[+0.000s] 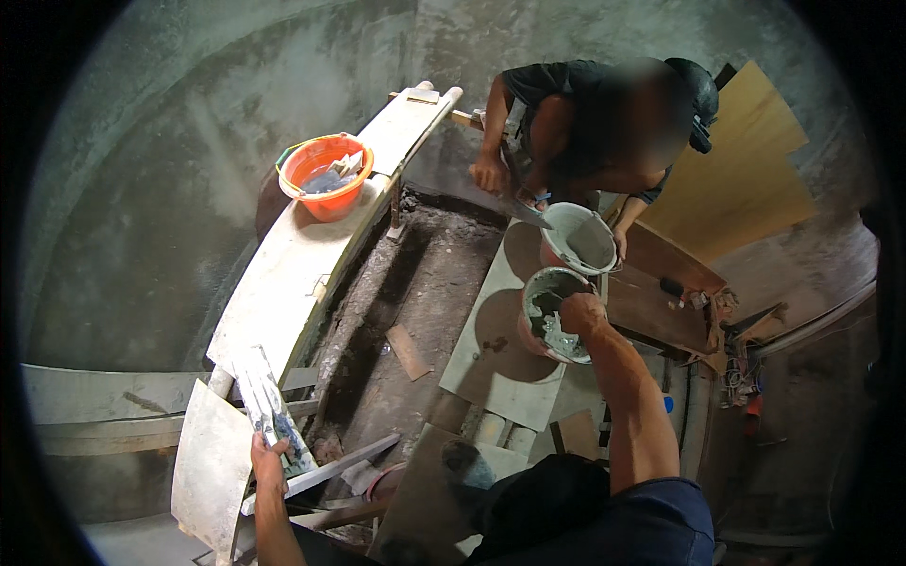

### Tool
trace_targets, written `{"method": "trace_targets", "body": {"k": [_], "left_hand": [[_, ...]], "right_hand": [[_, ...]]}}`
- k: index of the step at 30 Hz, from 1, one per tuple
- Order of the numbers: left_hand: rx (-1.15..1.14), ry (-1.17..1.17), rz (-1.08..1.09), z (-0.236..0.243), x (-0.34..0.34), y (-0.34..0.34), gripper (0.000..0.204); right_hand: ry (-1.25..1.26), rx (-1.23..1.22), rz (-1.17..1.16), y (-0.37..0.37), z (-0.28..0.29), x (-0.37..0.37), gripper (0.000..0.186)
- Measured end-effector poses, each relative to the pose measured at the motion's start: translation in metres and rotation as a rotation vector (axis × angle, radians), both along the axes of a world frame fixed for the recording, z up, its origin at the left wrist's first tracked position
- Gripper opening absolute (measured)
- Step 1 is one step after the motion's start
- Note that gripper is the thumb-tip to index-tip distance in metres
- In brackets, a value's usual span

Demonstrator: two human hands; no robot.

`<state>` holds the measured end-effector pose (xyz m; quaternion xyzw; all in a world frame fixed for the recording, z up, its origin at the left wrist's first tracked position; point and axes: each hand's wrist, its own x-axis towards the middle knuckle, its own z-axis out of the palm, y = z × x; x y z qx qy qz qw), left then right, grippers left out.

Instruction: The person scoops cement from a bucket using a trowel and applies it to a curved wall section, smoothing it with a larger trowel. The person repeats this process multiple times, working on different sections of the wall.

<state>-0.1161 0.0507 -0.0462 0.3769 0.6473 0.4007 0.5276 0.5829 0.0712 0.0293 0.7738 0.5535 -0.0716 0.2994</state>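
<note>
My left hand (269, 460) is closed around the near end of a long plastering float (268, 407) smeared with white and grey, tilted over the edge of a pale plank. My right hand (582, 313) reaches down into a bucket (527, 332) of wet grey mix, its fingers curled. Whatever it grips is hidden by the hand and the bucket. Touching this bucket on its far side is a second, pale-coated bucket (579, 236). A crouching co-worker (585, 132) steadies that one with one hand and holds a flat blade (530, 213) at its rim with the other.
An orange bucket (326, 179) with tools in it stands on the long raised plank (269, 274) at left. A dark trench (415, 302) runs between it and the board (491, 368) under the buckets. Loose wood strips (326, 474) lie nearby; a plywood sheet (746, 170) leans at right.
</note>
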Motion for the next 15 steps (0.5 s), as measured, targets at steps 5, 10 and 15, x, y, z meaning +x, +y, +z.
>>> {"method": "trace_targets", "body": {"k": [5,10,15], "left_hand": [[-0.076,-0.024,-0.021,0.019,0.007,-0.006,0.04],[0.002,-0.047,-0.048,0.013,0.031,0.004,0.041],[-0.04,0.042,-0.1,0.011,0.045,0.002,0.038]], "right_hand": [[0.093,-0.033,0.148,-0.009,0.005,-0.009,0.024],[0.187,-0.164,0.286,-0.041,0.008,-0.037,0.026],[0.289,-0.225,0.306,-0.078,0.032,-0.071,0.027]]}}
